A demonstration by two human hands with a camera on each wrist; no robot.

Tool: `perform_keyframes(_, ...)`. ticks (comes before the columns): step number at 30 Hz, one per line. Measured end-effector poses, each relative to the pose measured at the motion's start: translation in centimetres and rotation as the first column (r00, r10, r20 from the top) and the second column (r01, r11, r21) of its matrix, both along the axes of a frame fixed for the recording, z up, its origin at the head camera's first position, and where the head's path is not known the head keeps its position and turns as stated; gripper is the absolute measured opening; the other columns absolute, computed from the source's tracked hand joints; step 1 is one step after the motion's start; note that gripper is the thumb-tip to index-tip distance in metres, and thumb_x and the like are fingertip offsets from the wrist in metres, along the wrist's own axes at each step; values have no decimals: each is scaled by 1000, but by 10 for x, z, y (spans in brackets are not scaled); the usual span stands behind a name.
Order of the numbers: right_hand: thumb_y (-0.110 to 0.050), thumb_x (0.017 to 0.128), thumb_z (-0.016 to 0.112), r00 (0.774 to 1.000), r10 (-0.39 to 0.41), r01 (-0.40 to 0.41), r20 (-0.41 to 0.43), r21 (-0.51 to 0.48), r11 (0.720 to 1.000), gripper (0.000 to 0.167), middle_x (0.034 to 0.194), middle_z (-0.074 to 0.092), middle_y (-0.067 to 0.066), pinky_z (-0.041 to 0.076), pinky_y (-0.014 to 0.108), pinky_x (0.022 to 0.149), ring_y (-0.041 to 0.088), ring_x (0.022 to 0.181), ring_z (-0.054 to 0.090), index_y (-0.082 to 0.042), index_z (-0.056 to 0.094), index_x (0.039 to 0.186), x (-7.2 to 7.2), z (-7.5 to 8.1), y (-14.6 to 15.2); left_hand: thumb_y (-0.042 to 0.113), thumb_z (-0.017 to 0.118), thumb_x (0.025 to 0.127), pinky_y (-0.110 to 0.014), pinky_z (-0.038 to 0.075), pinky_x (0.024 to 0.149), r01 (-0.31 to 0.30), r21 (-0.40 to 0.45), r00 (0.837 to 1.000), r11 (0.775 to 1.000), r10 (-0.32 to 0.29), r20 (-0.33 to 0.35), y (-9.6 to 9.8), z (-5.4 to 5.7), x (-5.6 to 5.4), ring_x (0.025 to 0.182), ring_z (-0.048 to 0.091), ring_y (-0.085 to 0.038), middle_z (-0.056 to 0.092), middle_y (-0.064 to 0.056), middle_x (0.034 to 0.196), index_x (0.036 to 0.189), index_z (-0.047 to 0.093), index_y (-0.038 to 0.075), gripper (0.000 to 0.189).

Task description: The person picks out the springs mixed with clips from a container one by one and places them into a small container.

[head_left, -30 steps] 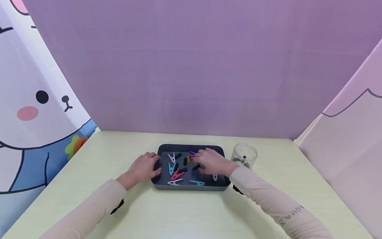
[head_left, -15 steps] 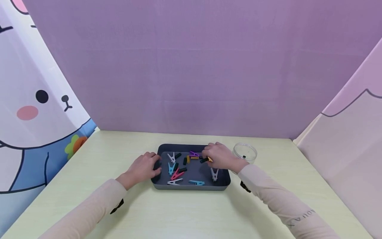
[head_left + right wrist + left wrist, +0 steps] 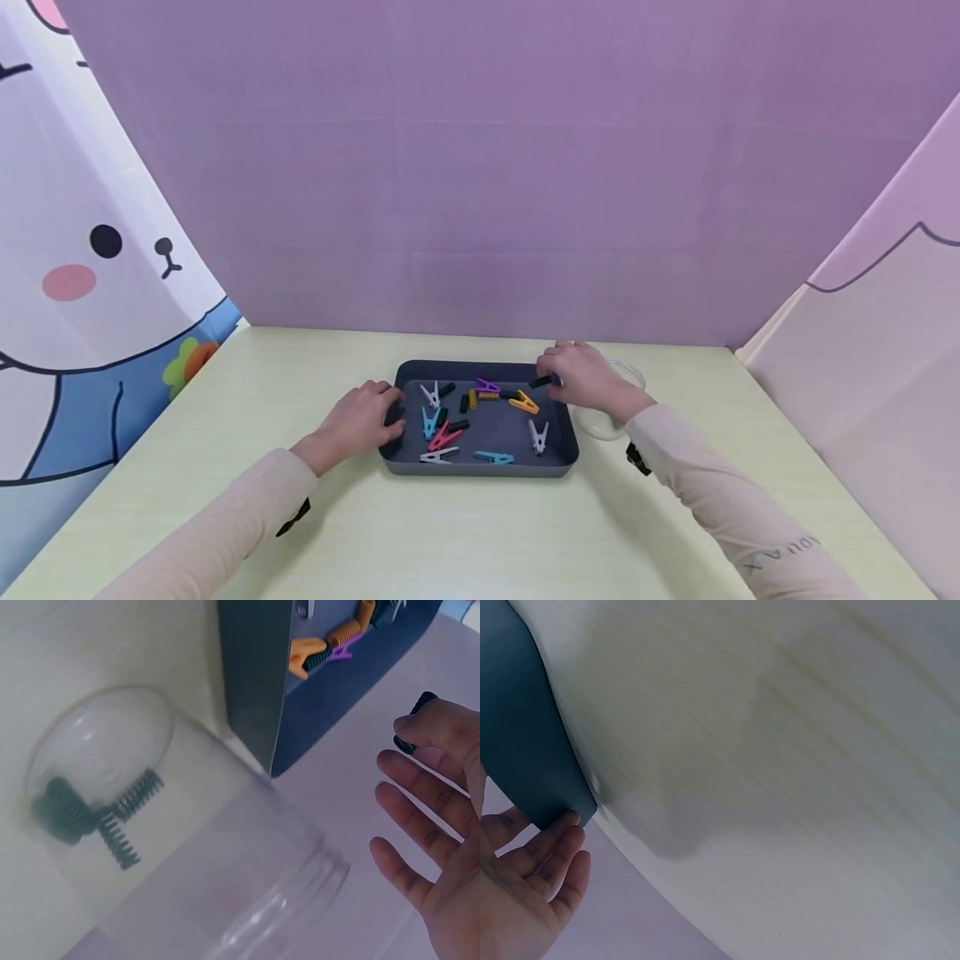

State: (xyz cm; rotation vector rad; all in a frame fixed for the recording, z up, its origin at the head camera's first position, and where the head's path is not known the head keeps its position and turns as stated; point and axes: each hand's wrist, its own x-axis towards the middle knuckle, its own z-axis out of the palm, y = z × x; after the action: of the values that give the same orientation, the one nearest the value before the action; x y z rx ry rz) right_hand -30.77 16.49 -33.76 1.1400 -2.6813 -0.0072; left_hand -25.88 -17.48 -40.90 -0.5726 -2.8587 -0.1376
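Note:
My left hand (image 3: 356, 425) holds the left end of the dark grey tray (image 3: 480, 470); in the left wrist view its fingertips touch the tray's outer wall (image 3: 532, 712) near a corner. Over the tray's right end, my right hand (image 3: 585, 379) pinches a small black ribbed coil (image 3: 540, 382) between thumb and fingertip. Just beyond that hand stands a clear jar (image 3: 600, 427), partly covered by it in the head view. Several dark coils (image 3: 136, 795) lie at the jar's bottom. Inside the tray are an orange clip (image 3: 525, 402), a purple clip (image 3: 488, 385) and a yellow coil (image 3: 489, 397).
More clips lie in the tray, among them a red clip (image 3: 446, 436), a blue clip (image 3: 494, 458) and a white clip (image 3: 538, 437). Several black coils (image 3: 458, 425) are spread between them. The pale table (image 3: 450, 533) meets a purple backdrop (image 3: 480, 208) behind.
My right hand has moved right from the tray's middle toward the jar, carrying the black coil. The orange clip now lies in the tray where that hand was. The left hand stays put.

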Motion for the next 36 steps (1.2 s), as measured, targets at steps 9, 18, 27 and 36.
perform_keyframes(9,-15,73,71,998,-63,61,-26,-61,996,15,87,64,-3,45,39,72,16,78,54,-15,66,87,-1,11,19,35,67,78,-41,50,77,-3,-3,1000,1000,3,1,0,1,0,90,57,-26,62,-11,103,105,63,6,40)
perform_keyframes(18,-15,72,71,991,-133,129,-31,-115,985,15,87,65,-3,45,42,72,18,79,54,-15,65,85,-2,15,41,35,67,77,-40,50,77,-3,-4,1000,1000,3,-3,0,1,0,89,57,-25,62,-11,103,104,63,6,40)
perform_keyframes(27,-13,72,68,982,-186,182,-14,-136,974,11,83,63,-1,45,38,67,19,79,54,-14,63,81,-4,11,65,35,67,77,-39,50,75,6,-10,1000,1000,-6,-14,0,0,0,87,56,-24,62,-10,101,103,63,7,39)
perform_keyframes(36,-13,72,68,980,-198,195,2,-194,961,9,82,64,-2,46,38,64,20,80,56,-15,63,78,-1,5,72,35,67,77,-39,50,75,-3,-9,1000,1000,3,-8,0,0,1,87,56,-24,62,-10,102,104,63,6,39)
